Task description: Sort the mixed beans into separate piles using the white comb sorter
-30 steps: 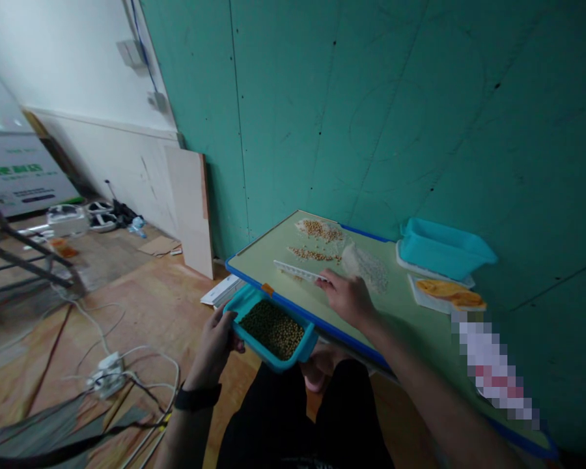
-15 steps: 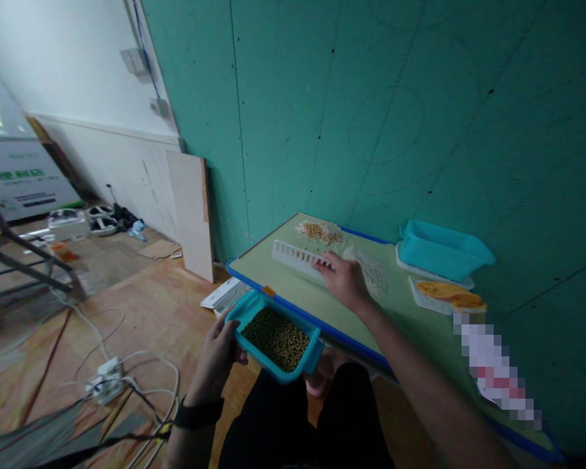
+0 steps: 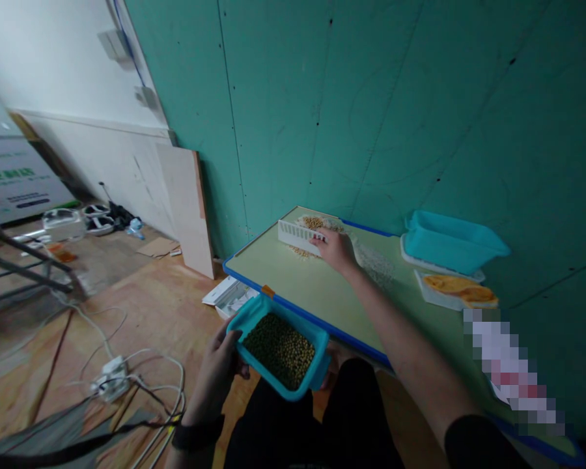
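My left hand (image 3: 221, 357) grips the left end of a turquoise plastic container (image 3: 318, 357), held at the table's front edge above my lap. Inside it are small dark green beans (image 3: 266, 335) beside pale yellow beans (image 3: 297, 357). My right hand (image 3: 336, 250) is closed on the end of a white slotted plastic strip (image 3: 295, 236), which stands on edge on the table. Yellow beans (image 3: 313, 223) and white grains lie behind the strip, with more yellow beans in front of it. White grains (image 3: 375, 264) are spread to the right of my hand.
The green table (image 3: 254, 260) has a blue edge. Toward its right stand a turquoise basin (image 3: 454, 241) on a white tray and an orange cloth (image 3: 461, 290) on a white lid. A green wall rises behind. Cables and a power strip (image 3: 112, 378) lie on the floor at left.
My right hand has moved the white strip back, into the yellow beans; some now lie in front of it. My left hand still holds the container in about the same place.
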`<act>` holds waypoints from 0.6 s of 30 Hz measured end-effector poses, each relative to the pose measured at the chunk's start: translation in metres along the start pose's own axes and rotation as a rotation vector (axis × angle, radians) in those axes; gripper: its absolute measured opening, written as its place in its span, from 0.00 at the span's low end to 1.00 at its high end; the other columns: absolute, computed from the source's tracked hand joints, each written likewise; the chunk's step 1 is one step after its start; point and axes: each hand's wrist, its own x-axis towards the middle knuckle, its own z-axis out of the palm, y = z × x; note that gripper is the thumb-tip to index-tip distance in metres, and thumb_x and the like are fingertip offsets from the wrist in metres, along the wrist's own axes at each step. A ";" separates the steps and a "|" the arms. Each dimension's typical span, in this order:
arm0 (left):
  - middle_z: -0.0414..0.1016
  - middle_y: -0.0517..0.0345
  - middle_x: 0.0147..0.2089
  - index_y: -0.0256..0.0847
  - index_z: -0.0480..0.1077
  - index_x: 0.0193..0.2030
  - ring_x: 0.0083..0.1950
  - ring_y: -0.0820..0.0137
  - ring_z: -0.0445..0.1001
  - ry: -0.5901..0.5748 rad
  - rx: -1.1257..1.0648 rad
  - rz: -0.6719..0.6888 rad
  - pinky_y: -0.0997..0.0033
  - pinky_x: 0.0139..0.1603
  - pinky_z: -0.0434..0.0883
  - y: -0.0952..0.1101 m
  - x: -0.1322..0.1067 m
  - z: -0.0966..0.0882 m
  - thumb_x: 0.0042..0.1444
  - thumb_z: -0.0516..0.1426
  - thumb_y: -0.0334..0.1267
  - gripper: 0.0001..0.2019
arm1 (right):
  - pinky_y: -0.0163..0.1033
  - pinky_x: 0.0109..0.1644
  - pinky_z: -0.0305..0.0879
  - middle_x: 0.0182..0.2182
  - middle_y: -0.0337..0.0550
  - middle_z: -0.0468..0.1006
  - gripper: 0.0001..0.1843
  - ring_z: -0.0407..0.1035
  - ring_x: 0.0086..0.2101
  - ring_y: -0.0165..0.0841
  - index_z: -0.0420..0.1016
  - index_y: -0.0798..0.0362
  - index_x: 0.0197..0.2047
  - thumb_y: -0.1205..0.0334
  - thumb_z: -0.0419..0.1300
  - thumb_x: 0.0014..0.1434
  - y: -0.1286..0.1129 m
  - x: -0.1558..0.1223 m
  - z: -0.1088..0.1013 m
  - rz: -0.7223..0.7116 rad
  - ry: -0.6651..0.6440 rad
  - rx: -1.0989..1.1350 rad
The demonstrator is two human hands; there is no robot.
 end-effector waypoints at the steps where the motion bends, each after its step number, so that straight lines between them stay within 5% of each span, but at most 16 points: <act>1: 0.66 0.72 0.14 0.33 0.61 0.70 0.10 0.68 0.68 -0.002 -0.003 -0.004 0.75 0.09 0.66 0.000 -0.001 0.000 0.55 0.60 0.45 0.37 | 0.38 0.33 0.54 0.34 0.45 0.84 0.07 0.75 0.33 0.38 0.81 0.50 0.39 0.57 0.64 0.64 0.000 0.000 0.001 -0.001 0.000 0.005; 11: 0.67 0.72 0.15 0.34 0.59 0.70 0.11 0.68 0.69 -0.018 0.004 -0.013 0.75 0.10 0.69 0.001 -0.004 -0.002 0.57 0.60 0.45 0.36 | 0.37 0.32 0.53 0.30 0.44 0.82 0.06 0.71 0.30 0.36 0.79 0.51 0.34 0.59 0.65 0.62 -0.005 0.000 0.000 -0.020 -0.005 0.063; 18: 0.67 0.70 0.15 0.35 0.66 0.65 0.11 0.69 0.69 -0.012 0.026 0.006 0.74 0.09 0.67 -0.004 0.000 -0.004 0.56 0.60 0.48 0.33 | 0.37 0.33 0.55 0.31 0.44 0.82 0.05 0.72 0.31 0.36 0.78 0.51 0.34 0.60 0.66 0.61 -0.008 0.000 -0.002 -0.037 -0.014 0.101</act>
